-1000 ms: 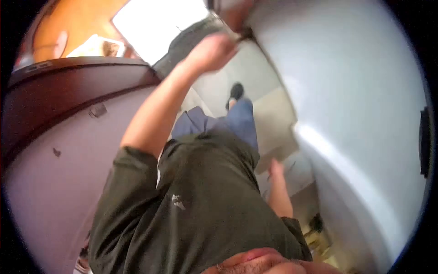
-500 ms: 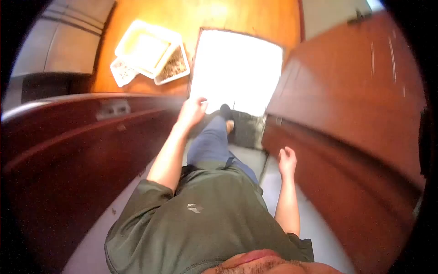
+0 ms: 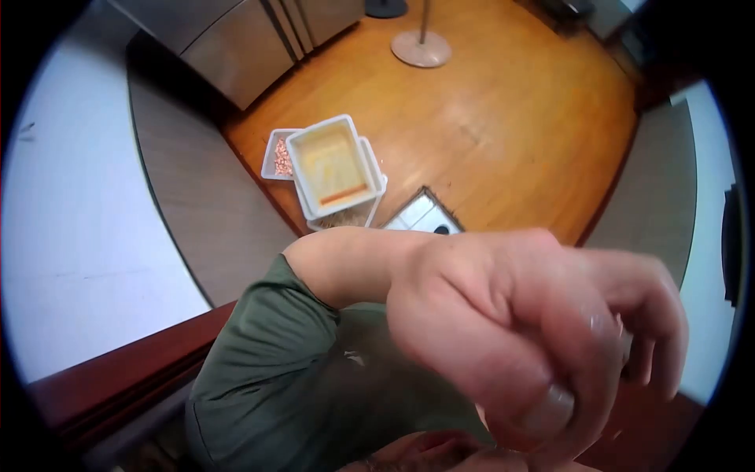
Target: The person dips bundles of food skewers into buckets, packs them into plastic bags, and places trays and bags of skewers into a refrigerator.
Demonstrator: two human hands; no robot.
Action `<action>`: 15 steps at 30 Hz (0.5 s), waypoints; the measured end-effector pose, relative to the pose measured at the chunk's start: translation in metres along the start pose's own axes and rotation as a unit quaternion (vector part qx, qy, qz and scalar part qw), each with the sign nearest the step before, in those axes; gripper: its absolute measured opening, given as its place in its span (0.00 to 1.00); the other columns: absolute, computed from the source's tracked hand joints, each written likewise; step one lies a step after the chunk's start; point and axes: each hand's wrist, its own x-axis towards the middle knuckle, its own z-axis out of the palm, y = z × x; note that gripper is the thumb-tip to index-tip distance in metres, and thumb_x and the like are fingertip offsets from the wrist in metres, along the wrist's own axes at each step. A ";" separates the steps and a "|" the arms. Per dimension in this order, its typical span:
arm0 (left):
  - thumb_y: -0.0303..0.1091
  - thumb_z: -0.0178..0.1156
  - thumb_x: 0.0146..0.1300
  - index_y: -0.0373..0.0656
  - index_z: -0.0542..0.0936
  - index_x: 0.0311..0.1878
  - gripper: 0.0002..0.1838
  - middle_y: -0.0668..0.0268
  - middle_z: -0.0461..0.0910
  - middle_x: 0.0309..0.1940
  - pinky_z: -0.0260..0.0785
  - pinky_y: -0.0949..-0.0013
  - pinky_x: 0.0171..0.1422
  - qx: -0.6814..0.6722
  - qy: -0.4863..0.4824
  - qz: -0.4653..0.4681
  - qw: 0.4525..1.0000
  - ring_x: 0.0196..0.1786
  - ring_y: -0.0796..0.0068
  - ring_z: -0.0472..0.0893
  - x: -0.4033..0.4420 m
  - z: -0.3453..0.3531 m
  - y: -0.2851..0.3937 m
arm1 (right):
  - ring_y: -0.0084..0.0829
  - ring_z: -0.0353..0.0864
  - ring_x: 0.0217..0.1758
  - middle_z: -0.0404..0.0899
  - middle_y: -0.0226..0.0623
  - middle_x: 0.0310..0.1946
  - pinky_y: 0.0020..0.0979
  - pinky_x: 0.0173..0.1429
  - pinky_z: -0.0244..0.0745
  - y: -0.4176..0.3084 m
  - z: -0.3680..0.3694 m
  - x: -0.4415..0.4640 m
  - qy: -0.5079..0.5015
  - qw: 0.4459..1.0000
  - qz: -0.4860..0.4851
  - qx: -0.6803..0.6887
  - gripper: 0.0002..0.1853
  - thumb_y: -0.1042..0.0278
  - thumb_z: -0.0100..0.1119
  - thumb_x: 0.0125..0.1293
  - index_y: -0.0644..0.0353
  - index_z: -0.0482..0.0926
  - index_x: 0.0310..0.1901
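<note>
My left hand [image 3: 527, 322] is raised close to the camera, reaching across from the left in front of my face. Its thumb presses toward the curled index finger, while the other fingers bend loosely. Whether anything sits in that pinch is hidden. My right hand is out of view. Beyond my forearm, a white tub [image 3: 329, 164] with a yellowish inside stands on the wooden floor, resting partly over another white bin [image 3: 378, 189]. Beside it is a smaller white bin [image 3: 271, 169] holding pinkish pieces [image 3: 282, 158].
White tiles [image 3: 421, 212] in a dark-edged floor opening lie past my forearm. Metal cabinets [image 3: 244, 51] stand at the upper left. A round stand base [image 3: 421, 49] is on the wooden floor [image 3: 503, 134]. Walls flank both sides.
My left hand has come up from near my leg to just before my face. My right hand has left the view. The view has shifted, showing more floor beyond the doorway.
</note>
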 end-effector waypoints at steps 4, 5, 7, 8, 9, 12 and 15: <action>0.39 0.55 0.65 0.38 0.81 0.31 0.14 0.42 0.71 0.51 0.67 0.58 0.56 0.022 0.003 0.055 0.998 0.51 0.52 0.73 0.077 -0.083 0.009 | 0.28 0.75 0.33 0.75 0.38 0.27 0.32 0.36 0.74 -0.168 -0.059 0.105 -0.042 0.999 0.001 -0.009 0.15 0.61 0.61 0.63 0.67 0.77 0.38; 0.39 0.55 0.65 0.39 0.81 0.31 0.14 0.41 0.71 0.51 0.67 0.58 0.55 0.043 0.011 0.062 0.997 0.50 0.52 0.74 0.093 -0.102 0.018 | 0.28 0.75 0.32 0.75 0.37 0.26 0.32 0.36 0.73 -0.222 -0.074 0.133 -0.044 0.999 -0.009 -0.002 0.15 0.60 0.60 0.63 0.67 0.77 0.38; 0.39 0.56 0.64 0.39 0.81 0.30 0.14 0.40 0.71 0.49 0.69 0.58 0.53 0.137 0.053 0.054 0.988 0.49 0.51 0.74 0.114 -0.150 0.049 | 0.29 0.75 0.30 0.75 0.37 0.25 0.33 0.34 0.73 -0.347 -0.096 0.193 -0.045 0.998 -0.049 0.022 0.15 0.60 0.60 0.64 0.67 0.77 0.36; 0.38 0.56 0.64 0.39 0.80 0.30 0.13 0.43 0.72 0.49 0.68 0.58 0.54 0.199 0.086 0.031 0.976 0.48 0.53 0.75 0.112 -0.179 0.069 | 0.29 0.74 0.29 0.74 0.37 0.25 0.33 0.34 0.73 -0.419 -0.103 0.223 -0.048 0.994 -0.094 0.038 0.15 0.60 0.60 0.64 0.67 0.77 0.36; 0.38 0.56 0.63 0.39 0.80 0.30 0.12 0.45 0.73 0.48 0.68 0.59 0.55 0.259 0.116 0.004 0.959 0.48 0.55 0.75 0.111 -0.209 0.088 | 0.29 0.68 0.22 0.70 0.33 0.18 0.38 0.29 0.67 -0.503 -0.107 0.222 -0.068 0.986 -0.142 0.061 0.15 0.60 0.57 0.64 0.64 0.73 0.28; 0.33 0.56 0.64 0.38 0.79 0.34 0.08 0.55 0.75 0.48 0.68 0.65 0.55 0.459 0.265 -0.123 0.839 0.48 0.66 0.76 0.072 -0.287 0.145 | 0.31 0.68 0.22 0.73 0.35 0.19 0.39 0.28 0.65 -0.735 -0.089 0.229 0.062 0.931 -0.335 -0.131 0.13 0.67 0.54 0.61 0.67 0.72 0.22; 0.30 0.57 0.64 0.36 0.78 0.36 0.07 0.62 0.78 0.45 0.69 0.69 0.53 0.620 0.454 -0.153 0.621 0.46 0.74 0.77 -0.005 -0.378 0.194 | 0.30 0.75 0.27 0.78 0.37 0.25 0.37 0.29 0.68 -0.906 -0.032 0.219 -0.013 0.923 -0.385 0.025 0.12 0.69 0.53 0.62 0.71 0.79 0.37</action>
